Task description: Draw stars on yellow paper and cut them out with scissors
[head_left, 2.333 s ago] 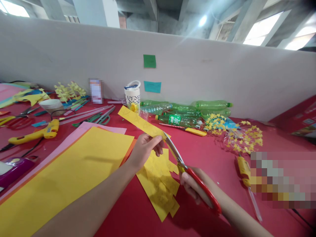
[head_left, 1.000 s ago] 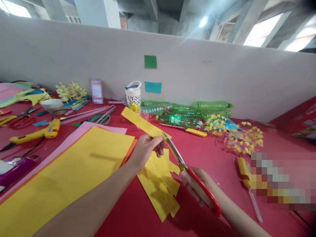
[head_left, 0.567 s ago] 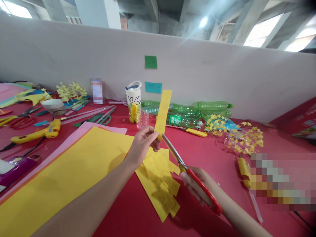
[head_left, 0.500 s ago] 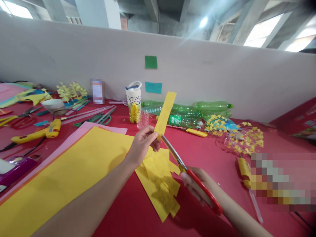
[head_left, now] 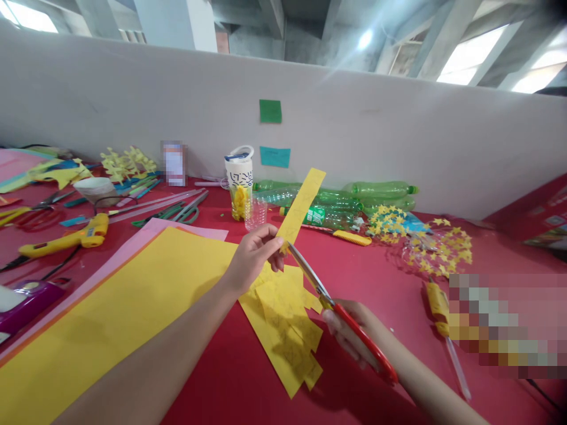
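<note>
A yellow paper strip (head_left: pixel 302 202) is pinched by its lower end in my left hand (head_left: pixel 257 252), its free end pointing up and to the right. My right hand (head_left: pixel 352 330) is wrapped round the red handles of a pair of scissors (head_left: pixel 316 282). The blade tips meet the strip's lower edge, close to my left fingertips. Beneath both hands lie cut yellow paper pieces (head_left: pixel 287 319) with faint drawn lines. Large yellow sheets (head_left: pixel 146 295) over orange and pink ones spread out at the left.
Green plastic bottles (head_left: pixel 381 190), a patterned cup (head_left: pixel 239 183) and a clear cup (head_left: pixel 256 213) stand or lie by the wall. Yellow glue guns (head_left: pixel 91 231) (head_left: pixel 438 307) lie at both sides. Yellow stars (head_left: pixel 443 248) are at the right, with a yellow cutter (head_left: pixel 352 237) nearer the middle.
The strip's upper end has tipped slightly to the right. Both hands and the scissors have hardly moved.
</note>
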Demonstrator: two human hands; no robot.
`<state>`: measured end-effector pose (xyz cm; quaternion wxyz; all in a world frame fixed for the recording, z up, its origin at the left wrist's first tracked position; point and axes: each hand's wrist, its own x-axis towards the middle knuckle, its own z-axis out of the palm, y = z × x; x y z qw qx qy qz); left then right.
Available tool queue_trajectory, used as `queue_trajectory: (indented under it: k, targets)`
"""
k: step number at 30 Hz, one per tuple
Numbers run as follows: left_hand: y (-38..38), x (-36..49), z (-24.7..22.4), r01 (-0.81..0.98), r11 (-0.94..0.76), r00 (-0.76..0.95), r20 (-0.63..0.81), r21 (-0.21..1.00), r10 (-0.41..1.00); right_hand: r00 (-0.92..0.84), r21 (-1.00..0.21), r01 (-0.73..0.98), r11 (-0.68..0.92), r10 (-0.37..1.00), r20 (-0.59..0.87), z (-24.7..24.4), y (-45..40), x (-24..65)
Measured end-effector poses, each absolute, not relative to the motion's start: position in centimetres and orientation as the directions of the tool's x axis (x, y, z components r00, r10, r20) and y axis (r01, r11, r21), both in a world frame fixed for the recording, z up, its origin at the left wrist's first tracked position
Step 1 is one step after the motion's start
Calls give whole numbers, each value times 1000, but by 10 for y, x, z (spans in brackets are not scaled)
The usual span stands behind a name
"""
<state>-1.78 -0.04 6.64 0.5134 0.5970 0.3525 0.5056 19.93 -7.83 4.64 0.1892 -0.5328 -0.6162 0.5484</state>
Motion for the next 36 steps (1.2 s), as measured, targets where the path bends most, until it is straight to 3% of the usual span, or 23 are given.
queue_trajectory:
  k: [8,14,36]
  targets:
    - [-4,-12,66,-159,-150,323,195,976,926,-296,-902,387,-191,901,-318,47,-79,195]
    - [-6,-10,65,-161,-118,319,165,980,933,-332,-911,396,-114,907,-258,43,-77,197]
    - [-3,-16,67,-103,-164,294,188,981,937,-350,-902,386,-192,874,-336,36,-80,202]
